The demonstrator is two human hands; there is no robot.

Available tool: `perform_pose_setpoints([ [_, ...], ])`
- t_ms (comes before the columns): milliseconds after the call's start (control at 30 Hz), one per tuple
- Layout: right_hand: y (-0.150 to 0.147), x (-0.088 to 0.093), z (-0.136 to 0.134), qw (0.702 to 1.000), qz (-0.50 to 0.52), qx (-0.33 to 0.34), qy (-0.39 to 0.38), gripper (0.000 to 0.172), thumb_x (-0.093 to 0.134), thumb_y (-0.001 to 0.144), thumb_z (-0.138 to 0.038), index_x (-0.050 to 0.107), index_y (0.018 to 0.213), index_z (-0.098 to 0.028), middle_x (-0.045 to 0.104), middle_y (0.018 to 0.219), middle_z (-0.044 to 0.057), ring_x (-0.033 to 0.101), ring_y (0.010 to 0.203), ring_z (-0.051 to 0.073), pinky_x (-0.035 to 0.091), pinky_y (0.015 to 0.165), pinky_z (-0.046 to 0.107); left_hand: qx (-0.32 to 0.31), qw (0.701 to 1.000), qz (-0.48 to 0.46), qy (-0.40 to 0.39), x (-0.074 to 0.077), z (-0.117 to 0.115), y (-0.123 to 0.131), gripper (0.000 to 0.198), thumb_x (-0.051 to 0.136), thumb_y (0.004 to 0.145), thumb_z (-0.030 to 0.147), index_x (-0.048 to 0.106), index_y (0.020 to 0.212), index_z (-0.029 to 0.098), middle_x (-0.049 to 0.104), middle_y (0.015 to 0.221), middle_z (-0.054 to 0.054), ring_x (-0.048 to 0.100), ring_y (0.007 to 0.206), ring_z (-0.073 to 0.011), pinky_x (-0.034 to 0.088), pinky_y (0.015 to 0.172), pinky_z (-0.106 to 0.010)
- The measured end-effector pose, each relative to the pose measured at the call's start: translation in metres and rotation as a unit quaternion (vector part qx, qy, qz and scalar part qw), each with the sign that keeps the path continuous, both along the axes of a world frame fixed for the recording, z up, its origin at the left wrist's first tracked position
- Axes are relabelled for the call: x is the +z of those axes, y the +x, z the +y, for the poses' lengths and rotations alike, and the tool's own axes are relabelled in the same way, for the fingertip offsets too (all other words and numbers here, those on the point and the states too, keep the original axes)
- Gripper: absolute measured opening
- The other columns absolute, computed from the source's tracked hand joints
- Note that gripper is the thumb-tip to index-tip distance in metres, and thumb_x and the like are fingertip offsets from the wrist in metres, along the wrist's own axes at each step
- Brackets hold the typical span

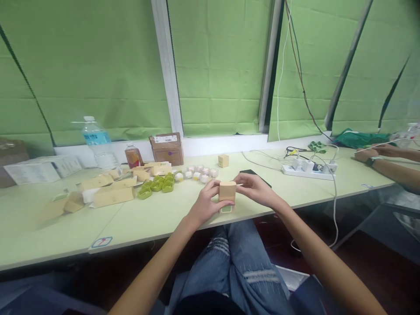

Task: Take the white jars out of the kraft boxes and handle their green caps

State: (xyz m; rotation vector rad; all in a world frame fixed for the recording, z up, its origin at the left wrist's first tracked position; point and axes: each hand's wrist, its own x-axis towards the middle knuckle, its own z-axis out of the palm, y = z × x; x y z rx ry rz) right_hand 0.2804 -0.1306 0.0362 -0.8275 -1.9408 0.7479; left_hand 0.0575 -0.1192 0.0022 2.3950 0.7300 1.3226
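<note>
Head view: small tan box (227,191) upright at the front edge of the pale green table (157,223), between both hands, in front of the wearer. Green patch (226,209) low on its front.

Left hand (205,204) is clamped on it: thumb across the lower front, fingers up along the left side. Right hand (257,190) is at the upper right side, fingers bent in toward the top; can't tell if they pinch it or only touch.

Just behind the right hand: flat black object (262,178), partly hidden. Behind the held box, well apart from it: a second tan box (223,161), standing alone.

Left of that, a cluster of white wrapped pieces (204,178), then green cup-like pieces (157,183) bunched together. Further left, a loose pile of opened cardboard (113,194).

Back row along the sill: brown carton (167,153) with white label, bottle of brown liquid (133,156), big clear bottle (98,144) with blue label, white flat packs (42,169).

Right side: white power strip (308,173) with several plugs in, cables around it. Beyond it, another person's forearm (393,166) with a watch, resting near a green bundle (357,138).

Backdrop: green blinds (219,65).
</note>
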Motion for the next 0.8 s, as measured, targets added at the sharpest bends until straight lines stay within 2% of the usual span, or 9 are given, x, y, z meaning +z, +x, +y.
perform_pose_setpoints([
  [133,0.003,0.009,-0.007,0.996,-0.066,0.055,-0.018,0.033,0.061,0.095,-0.048,0.082,0.095,-0.022,0.080,0.101,0.005,0.071,0.098,0.028,0.053,0.094,0.042,0.015,1.000,-0.004,-0.009,-0.006,-0.003,0.002,0.033,0.078,0.085,0.041,0.068,0.107,0.019,0.063,0.117,-0.011,0.061,0.114,-0.0269,0.051,0.100,-0.042],
  [267,0.012,0.021,-0.016,0.990,-0.108,0.090,-0.012,0.031,0.061,0.096,-0.047,0.083,0.094,-0.025,0.075,0.119,0.006,0.068,0.110,0.030,0.049,0.102,0.045,0.037,0.997,-0.014,-0.065,-0.015,-0.008,0.007,0.055,0.081,0.082,0.041,0.052,0.124,0.022,0.062,0.124,-0.010,0.062,0.115,-0.0271,0.051,0.101,-0.045],
  [333,0.014,0.023,-0.019,0.992,-0.110,0.068,-0.005,0.032,0.064,0.094,-0.049,0.083,0.088,-0.025,0.073,0.124,0.007,0.066,0.113,0.030,0.049,0.102,0.044,0.063,0.994,-0.021,-0.082,-0.017,-0.011,0.010,0.060,0.082,0.080,0.041,0.048,0.126,0.023,0.061,0.126,-0.011,0.063,0.115,-0.0278,0.051,0.100,-0.046],
  [400,0.012,0.020,-0.019,0.996,-0.092,0.013,-0.004,0.031,0.067,0.092,-0.050,0.082,0.088,-0.024,0.073,0.120,0.008,0.067,0.109,0.030,0.053,0.095,0.042,0.092,0.992,-0.004,-0.081,-0.017,-0.014,0.012,0.054,0.081,0.080,0.043,0.050,0.120,0.023,0.063,0.123,-0.010,0.063,0.114,-0.0295,0.051,0.098,-0.047],
  [500,0.003,0.013,-0.018,0.996,-0.046,-0.063,0.040,0.037,0.077,0.085,-0.049,0.077,0.114,-0.027,0.073,0.119,0.009,0.067,0.107,0.029,0.057,0.086,0.041,0.108,0.990,0.005,-0.086,-0.015,-0.017,0.013,0.049,0.081,0.080,0.043,0.052,0.114,0.023,0.065,0.118,-0.009,0.063,0.112,-0.0299,0.051,0.095,-0.045],
  [567,-0.003,0.010,-0.017,0.993,-0.038,-0.062,0.091,0.044,0.077,0.085,-0.046,0.072,0.126,-0.031,0.071,0.125,0.008,0.066,0.111,0.029,0.057,0.087,0.041,0.106,0.989,-0.008,-0.100,-0.014,-0.017,0.013,0.054,0.083,0.078,0.042,0.050,0.115,0.023,0.065,0.119,-0.009,0.063,0.111,-0.0291,0.051,0.094,-0.043],
  [633,-0.008,0.008,-0.017,0.990,-0.049,-0.044,0.127,0.035,0.071,0.091,-0.044,0.074,0.123,-0.032,0.072,0.122,0.007,0.067,0.109,0.029,0.057,0.086,0.042,0.109,0.988,-0.007,-0.109,-0.014,-0.015,0.013,0.053,0.084,0.075,0.045,0.050,0.109,0.023,0.066,0.114,-0.007,0.064,0.108,-0.0288,0.051,0.092,-0.043],
  [733,-0.011,0.006,-0.015,0.988,-0.064,-0.048,0.135,0.030,0.062,0.097,-0.045,0.077,0.118,-0.030,0.076,0.108,0.007,0.069,0.096,0.027,0.058,0.080,0.041,0.119,0.985,-0.012,-0.127,-0.016,-0.012,0.014,0.054,0.087,0.070,0.046,0.049,0.099,0.023,0.067,0.105,-0.006,0.064,0.104,-0.0287,0.051,0.090,-0.043],
  [800,-0.012,0.003,-0.013,0.988,-0.061,-0.059,0.130,0.032,0.060,0.098,-0.044,0.075,0.121,-0.029,0.076,0.105,0.007,0.069,0.092,0.026,0.058,0.078,0.040,0.109,0.979,-0.036,-0.167,-0.017,-0.010,0.014,0.067,0.090,0.065,0.043,0.045,0.110,0.023,0.068,0.102,-0.005,0.066,0.099,-0.0275,0.051,0.087,-0.042],
])
